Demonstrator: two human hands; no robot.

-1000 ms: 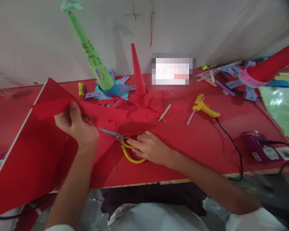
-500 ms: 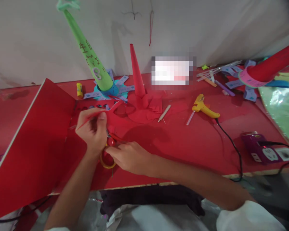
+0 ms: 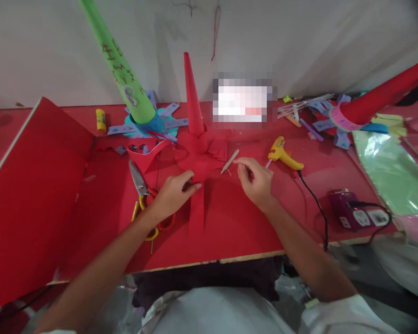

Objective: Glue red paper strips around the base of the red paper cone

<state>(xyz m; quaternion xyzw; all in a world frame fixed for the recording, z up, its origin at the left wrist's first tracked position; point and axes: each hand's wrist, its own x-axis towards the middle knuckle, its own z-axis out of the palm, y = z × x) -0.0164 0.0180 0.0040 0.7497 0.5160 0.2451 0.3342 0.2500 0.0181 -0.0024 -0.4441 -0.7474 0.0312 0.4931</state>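
Landmark: red cone (image 3: 194,102). Red strip (image 3: 197,208) located in front of the red cone, running toward the near table edge; its upper end is pinched between thumb and index of the left hand (image 3: 176,194). Right hand (image 3: 257,182) held to the right and in front of the red cone, fingers curled, no object seen in it; whether anything small is gripped cannot be told.

Risks, as judged: the strip could be creased or bent if pinched too hard, since it looks like thin paper. Strip edges could be misjudged, red being laid on the red table (image 3: 244,227). The red cone could be tipped if its base were bumped by the left hand. Scissors (image 3: 141,189), left and in front of the red cone, could be nudged by the left forearm crossing their handles. The glue gun (image 3: 283,154), right of the red cone, could be dragged if its black cord (image 3: 315,199) were snagged by the right forearm.

Materials: red cone smooth, tapered, paper-like, with flat lobed pieces at its foot. Scissors: metal blades, red and yellow looped handles. Pale stick (image 3: 230,161), right of the cone base: slim, pointed. Glue gun: yellow, plastic-looking.
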